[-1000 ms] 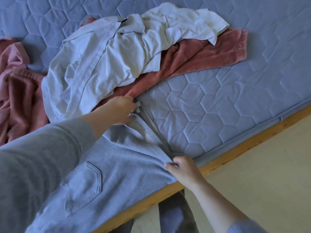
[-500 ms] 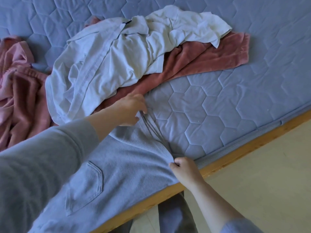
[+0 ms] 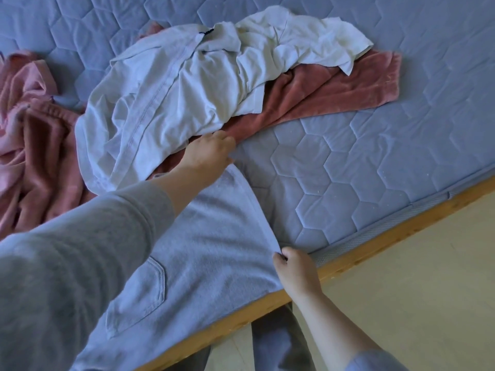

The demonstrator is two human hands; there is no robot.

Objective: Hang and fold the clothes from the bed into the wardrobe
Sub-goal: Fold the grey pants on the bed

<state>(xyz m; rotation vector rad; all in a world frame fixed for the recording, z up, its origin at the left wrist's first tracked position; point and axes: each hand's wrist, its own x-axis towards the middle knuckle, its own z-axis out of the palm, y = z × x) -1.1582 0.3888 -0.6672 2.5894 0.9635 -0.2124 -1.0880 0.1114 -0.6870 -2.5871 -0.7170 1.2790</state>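
Observation:
Grey-blue sweat trousers [image 3: 203,253] with a back pocket lie flat at the near edge of the bed [image 3: 375,156]. My left hand [image 3: 209,153] grips the far end of their waistband, right beside the white shirt [image 3: 174,103]. My right hand [image 3: 294,269] pinches the near end of the same waistband at the wooden bed frame [image 3: 375,245]. The waistband edge runs taut between the two hands. My left sleeve covers part of the trousers.
A crumpled white shirt lies over dusty-pink velvet trousers [image 3: 321,97] in the middle of the bed. Another pink garment [image 3: 29,129] is bunched at the left. Bare quilted mattress shows to the right, and beige floor [image 3: 415,303] lies beyond the frame.
My left hand has slid farther up the bed with the waistband end, pulling the edge straight and smoothing out the folds. My right hand has kept its pinch at the bed's edge.

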